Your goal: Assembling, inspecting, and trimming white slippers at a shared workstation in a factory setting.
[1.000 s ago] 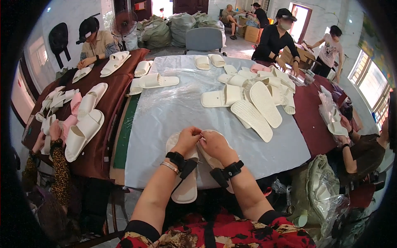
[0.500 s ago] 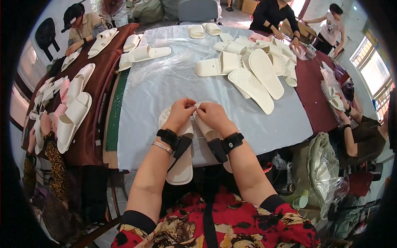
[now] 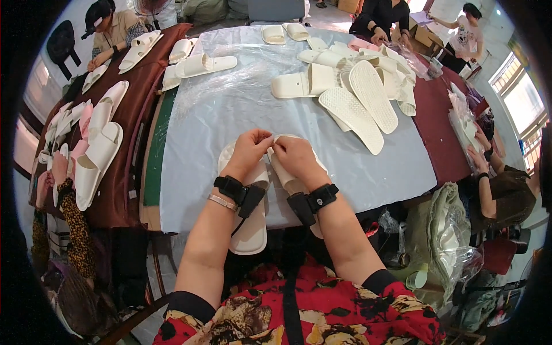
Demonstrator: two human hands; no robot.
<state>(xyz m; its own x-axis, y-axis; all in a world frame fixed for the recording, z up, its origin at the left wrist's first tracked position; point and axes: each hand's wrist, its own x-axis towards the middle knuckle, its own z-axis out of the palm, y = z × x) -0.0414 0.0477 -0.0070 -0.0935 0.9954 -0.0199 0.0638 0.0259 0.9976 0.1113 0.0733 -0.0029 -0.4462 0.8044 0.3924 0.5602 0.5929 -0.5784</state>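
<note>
Two white slippers lie side by side at the near edge of the counter (image 3: pixel 241 115), which has a pale blue sheet over it. The left slipper (image 3: pixel 250 227) sticks out past the edge toward the person, and so does the right slipper (image 3: pixel 287 178), though the arm hides much of it. The left hand (image 3: pixel 248 150) is curled almost shut, and its fingertips pinch something small at the front of the slippers. The right hand (image 3: pixel 293 156) is curled the same way and pinches at the same spot, so the two hands touch each other. What they pinch is too small to tell; it may be the edge of a strap. Each wrist has a black band on it. The slippers look light and soft, like foam, so they should bend easily and not break. They do not look slippery. A good place to take hold is the strap over the toes, or the thin side of the sole. Farther back on the counter is a pile of white slippers (image 3: pixel 351 92), some turned over so the bumpy soles show. More slippers lie in a row on the dark red cloth (image 3: pixel 123 190) to the left. Other people sit around the counter, one of them in a black cap (image 3: pixel 99 10).
</note>
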